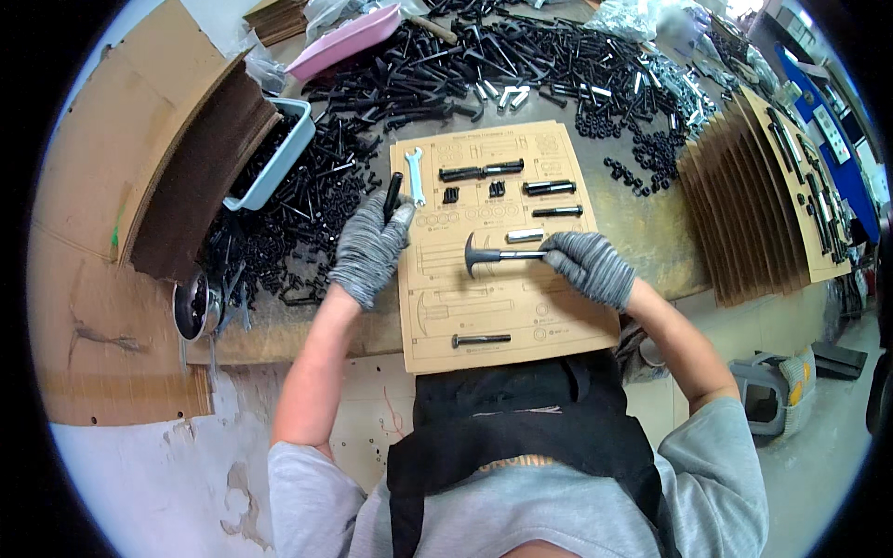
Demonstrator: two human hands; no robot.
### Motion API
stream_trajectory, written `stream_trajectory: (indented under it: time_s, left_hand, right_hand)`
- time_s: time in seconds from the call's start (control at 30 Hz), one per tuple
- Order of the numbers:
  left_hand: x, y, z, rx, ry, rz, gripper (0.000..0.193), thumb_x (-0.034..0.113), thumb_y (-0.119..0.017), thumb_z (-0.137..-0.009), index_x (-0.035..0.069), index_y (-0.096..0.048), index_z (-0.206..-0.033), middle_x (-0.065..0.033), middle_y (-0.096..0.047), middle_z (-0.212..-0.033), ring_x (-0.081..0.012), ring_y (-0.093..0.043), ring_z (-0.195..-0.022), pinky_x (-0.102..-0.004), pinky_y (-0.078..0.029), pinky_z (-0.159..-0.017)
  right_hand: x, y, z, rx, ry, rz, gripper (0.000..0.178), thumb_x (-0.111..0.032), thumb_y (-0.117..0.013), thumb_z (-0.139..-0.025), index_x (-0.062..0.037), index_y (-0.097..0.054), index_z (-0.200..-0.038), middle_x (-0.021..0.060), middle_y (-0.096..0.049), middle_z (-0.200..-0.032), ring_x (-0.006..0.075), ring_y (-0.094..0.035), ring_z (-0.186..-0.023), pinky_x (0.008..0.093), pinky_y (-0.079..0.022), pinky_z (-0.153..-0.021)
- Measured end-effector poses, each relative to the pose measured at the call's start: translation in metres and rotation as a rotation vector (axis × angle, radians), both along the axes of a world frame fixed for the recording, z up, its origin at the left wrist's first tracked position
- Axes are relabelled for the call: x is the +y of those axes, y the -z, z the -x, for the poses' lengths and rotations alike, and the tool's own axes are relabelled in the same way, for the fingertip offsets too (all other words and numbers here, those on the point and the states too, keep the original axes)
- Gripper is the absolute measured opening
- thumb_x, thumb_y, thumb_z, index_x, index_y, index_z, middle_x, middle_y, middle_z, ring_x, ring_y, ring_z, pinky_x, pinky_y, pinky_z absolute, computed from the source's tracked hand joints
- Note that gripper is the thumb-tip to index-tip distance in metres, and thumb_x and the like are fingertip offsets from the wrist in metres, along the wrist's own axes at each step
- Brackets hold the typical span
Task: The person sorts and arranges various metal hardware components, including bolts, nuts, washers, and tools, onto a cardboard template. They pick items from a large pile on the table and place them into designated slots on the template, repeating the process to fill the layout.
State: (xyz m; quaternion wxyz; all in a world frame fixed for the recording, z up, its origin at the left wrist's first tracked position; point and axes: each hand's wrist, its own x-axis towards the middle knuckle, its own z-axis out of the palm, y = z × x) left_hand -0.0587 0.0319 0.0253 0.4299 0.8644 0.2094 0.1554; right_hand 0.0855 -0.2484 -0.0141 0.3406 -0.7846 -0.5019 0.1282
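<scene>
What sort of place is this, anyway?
Probably a hardware workshop or small factory: loose black hardware lies heaped across the bench, a printed cardboard sheet bears a wrench and bolts, and more cardboard sheets stand ranked at the right.

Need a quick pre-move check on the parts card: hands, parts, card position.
1. Right hand on hammer: ok, gripping the handle.
2. Left hand on black rod: ok, held by the card's left edge.
3. Wrench on card: ok, upper left.
4. Lowest bolt on card: ok, near bottom edge.
5. Card fully on table: not ok, near edge overhangs.
6. Count matches print: cannot tell, lettering too small.
</scene>
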Motion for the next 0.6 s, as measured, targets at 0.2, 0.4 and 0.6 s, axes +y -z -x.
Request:
stream_trajectory:
  time_s: [0.2, 0.4, 0.6]
  left_hand:
    - [-0.018, -0.009, 0.020, 0.540, 0.565, 0.100, 0.035, 0.033, -0.066, -0.088, 0.001, -0.063, -0.103, -0.0040, -0.062, -0.071, -0.0105, -0.055, -0.059, -0.0281, -0.049, -0.060]
    - [-0.034, -0.017, 0.013, 0.916, 0.847, 0.629, 0.043, 0.036, -0.065, -0.088, 0.003, -0.059, -0.115, -0.0067, -0.068, -0.076, -0.0079, -0.059, -0.054, -0.0206, -0.044, -0.044]
    - [-0.003, 0.007, 0.044, 0.248, 0.403, 0.622, 0.042, 0.039, -0.056, -0.094, 0.002, -0.060, -0.115, -0.0040, -0.066, -0.086, -0.0117, -0.062, -0.072, -0.0252, -0.052, -0.064]
  right_hand:
    - [-0.008, -0.005, -0.006, -0.257, 0.043, 0.224, 0.024, -0.028, -0.063, -0.087, -0.0108, -0.068, -0.103, 0.0143, -0.067, -0.095, 0.0308, -0.065, -0.072, 0.0389, -0.053, -0.070]
    - [0.024, -0.031, 0.067, -0.497, -0.191, -0.071, 0.033, -0.022, -0.065, -0.084, -0.0131, -0.060, -0.116, 0.0093, -0.064, -0.100, 0.0235, -0.066, -0.080, 0.0340, -0.054, -0.064]
    - [0.025, -0.007, 0.067, -0.019, -0.144, 0.016, 0.020, -0.022, -0.060, -0.089, -0.0076, -0.065, -0.102, 0.0131, -0.064, -0.080, 0.0290, -0.064, -0.069, 0.0381, -0.052, -0.063]
